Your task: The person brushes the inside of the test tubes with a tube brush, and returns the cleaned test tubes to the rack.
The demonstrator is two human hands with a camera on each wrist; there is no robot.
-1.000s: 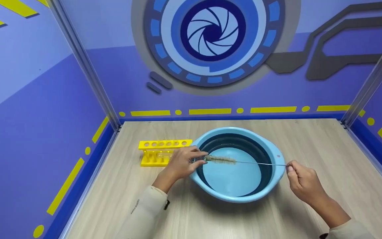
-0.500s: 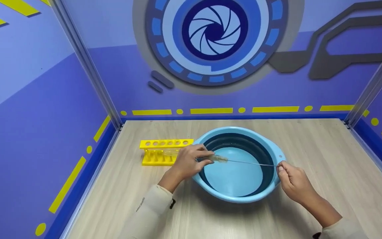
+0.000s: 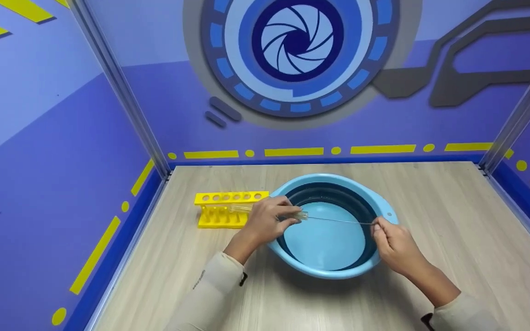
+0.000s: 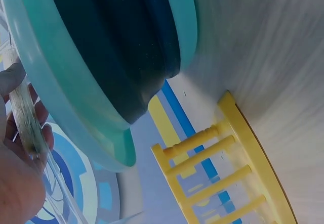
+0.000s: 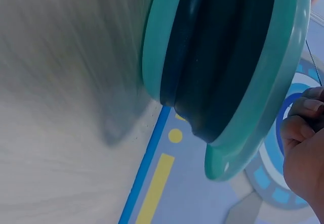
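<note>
Over the left part of a blue collapsible basin [image 3: 325, 275], my left hand [image 3: 265, 221] holds a clear glass test tube [image 3: 239, 208] lying roughly level, its mouth toward the right. A test tube brush [image 4: 24, 110] is inside the tube; its pale bristles show through the glass in the left wrist view. The brush's thin wire stem [image 3: 338, 220] runs out of the mouth and across the basin. My right hand [image 3: 398, 246] grips the stem's far end with curled fingers, above the basin's right rim.
A yellow test tube rack [image 3: 219, 198] stands left of the basin, partly behind my left hand. The pale wooden table [image 3: 449, 202] is bounded by blue printed panels [image 3: 150, 105] at the back and sides.
My right hand has moved left toward my left hand, pushing the brush into the tube. The bristles, earlier outside the mouth, are now inside. My left hand has shifted slightly right.
</note>
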